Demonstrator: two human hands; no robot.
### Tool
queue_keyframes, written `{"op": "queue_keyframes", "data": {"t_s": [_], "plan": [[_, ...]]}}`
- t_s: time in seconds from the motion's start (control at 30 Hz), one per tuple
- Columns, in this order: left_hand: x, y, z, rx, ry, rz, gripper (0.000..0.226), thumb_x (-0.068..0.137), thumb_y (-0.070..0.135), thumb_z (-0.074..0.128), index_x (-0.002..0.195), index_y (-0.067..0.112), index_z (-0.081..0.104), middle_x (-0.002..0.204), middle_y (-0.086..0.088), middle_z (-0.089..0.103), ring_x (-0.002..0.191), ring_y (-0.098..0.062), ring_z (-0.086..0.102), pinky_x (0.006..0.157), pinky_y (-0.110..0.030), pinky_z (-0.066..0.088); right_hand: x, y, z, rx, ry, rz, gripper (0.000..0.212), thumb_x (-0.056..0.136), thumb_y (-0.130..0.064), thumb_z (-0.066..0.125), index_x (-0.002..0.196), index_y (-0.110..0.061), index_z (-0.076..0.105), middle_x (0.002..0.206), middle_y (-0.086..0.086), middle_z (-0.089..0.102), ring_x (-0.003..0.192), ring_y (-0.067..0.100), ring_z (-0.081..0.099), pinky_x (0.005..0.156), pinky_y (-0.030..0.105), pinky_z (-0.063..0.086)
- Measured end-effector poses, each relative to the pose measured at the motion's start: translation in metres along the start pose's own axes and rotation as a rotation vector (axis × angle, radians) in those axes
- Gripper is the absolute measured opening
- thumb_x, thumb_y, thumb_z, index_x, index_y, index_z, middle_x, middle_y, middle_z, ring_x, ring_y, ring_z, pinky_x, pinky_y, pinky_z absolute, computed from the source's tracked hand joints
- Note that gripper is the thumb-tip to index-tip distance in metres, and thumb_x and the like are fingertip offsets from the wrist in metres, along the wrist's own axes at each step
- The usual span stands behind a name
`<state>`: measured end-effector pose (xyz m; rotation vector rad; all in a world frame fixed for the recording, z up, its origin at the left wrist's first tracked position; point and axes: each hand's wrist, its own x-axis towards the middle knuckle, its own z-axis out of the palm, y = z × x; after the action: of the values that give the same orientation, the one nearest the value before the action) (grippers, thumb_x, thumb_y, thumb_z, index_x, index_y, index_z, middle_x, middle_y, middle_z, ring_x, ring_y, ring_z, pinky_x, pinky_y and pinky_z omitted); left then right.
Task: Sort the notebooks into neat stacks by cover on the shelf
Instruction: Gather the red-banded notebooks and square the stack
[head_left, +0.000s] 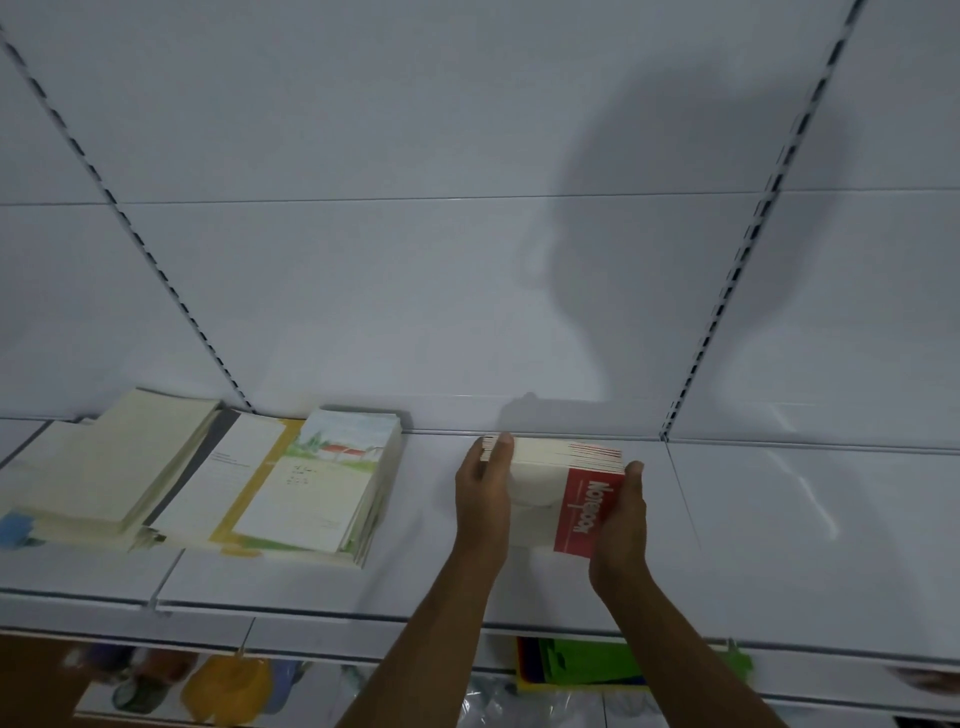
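This looks like a shop: a white metal display shelf (571, 587) with slotted uprights (748, 270) against a plain back panel (415, 260), notebook stacks (322, 488) laid out as stock, and colourful goods (582, 662) on the tier below.

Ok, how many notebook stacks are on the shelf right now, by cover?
Red-and-white "Notebook" cover stack, held between the left hand and right hand: 1
Watercolour landscape cover stack: 1
Plain cream cover stack: 1
White-and-yellow cover stack, partly under its neighbours: 1
Total: 4 stacks on the white shelf
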<state>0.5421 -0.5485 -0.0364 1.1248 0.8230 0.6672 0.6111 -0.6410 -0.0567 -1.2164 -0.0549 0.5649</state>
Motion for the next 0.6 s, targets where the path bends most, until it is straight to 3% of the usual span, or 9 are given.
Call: {"op": "queue_keyframes", "data": {"t_s": [0.1, 0.27, 0.33, 0.43, 0.6], "plan": [[-0.002, 0.004, -0.002, 0.061, 0.031, 0.074, 0.016, 0.097, 0.030, 0.050, 0.104, 0.031, 0.064, 0.100, -0.001, 0.066, 0.087, -0.020, 0.065, 0.057, -0.024, 0.055, -0.002, -0.003, 0.003, 0.012, 0.021, 0.020, 0.052, 0.099, -0.051, 0.019, 0.097, -0.023, 0.063, 0.086, 0.007, 0.069, 0.085, 0.026, 0.065, 0.077, 0.044, 0.054], [-0.004, 0.006, -0.005, 0.024, -0.069, 0.117, 0.028, 0.099, 0.026, 0.046, 0.118, 0.046, 0.054, 0.123, 0.008, 0.060, 0.105, -0.021, 0.062, 0.073, -0.033, 0.060, 0.005, -0.011, 0.004, 0.048, -0.015, -0.023, 0.041, 0.101, -0.038, 0.029, 0.117, -0.019, 0.062, 0.106, 0.007, 0.069, 0.094, 0.028, 0.066, 0.082, 0.045, 0.055], [-0.003, 0.008, -0.005, 0.011, -0.096, 0.082, 0.028, 0.099, 0.036, 0.044, 0.122, 0.049, 0.053, 0.128, 0.006, 0.059, 0.109, -0.025, 0.061, 0.080, -0.042, 0.059, 0.004, -0.013, 0.003, 0.052, -0.038, 0.066, 0.046, 0.100, -0.044, 0.028, 0.116, -0.017, 0.062, 0.095, 0.006, 0.073, 0.088, 0.027, 0.067, 0.079, 0.045, 0.055], [-0.001, 0.012, -0.005, -0.034, -0.156, 0.033, 0.033, 0.095, 0.049, 0.043, 0.126, 0.045, 0.056, 0.128, 0.000, 0.061, 0.112, -0.029, 0.061, 0.088, -0.052, 0.054, 0.001, -0.019, 0.001, 0.020, -0.018, 0.124, 0.040, 0.099, -0.046, 0.033, 0.095, -0.018, 0.062, 0.065, 0.000, 0.071, 0.067, 0.020, 0.067, 0.066, 0.037, 0.053], [0.001, 0.014, -0.004, -0.098, -0.101, 0.034, 0.035, 0.100, 0.043, 0.036, 0.123, 0.034, 0.060, 0.120, -0.003, 0.066, 0.106, -0.029, 0.063, 0.086, -0.044, 0.056, 0.005, -0.028, 0.006, -0.065, 0.015, -0.010, 0.041, 0.102, -0.039, 0.030, 0.088, -0.020, 0.064, 0.069, -0.001, 0.071, 0.069, 0.018, 0.067, 0.065, 0.033, 0.053]]}}
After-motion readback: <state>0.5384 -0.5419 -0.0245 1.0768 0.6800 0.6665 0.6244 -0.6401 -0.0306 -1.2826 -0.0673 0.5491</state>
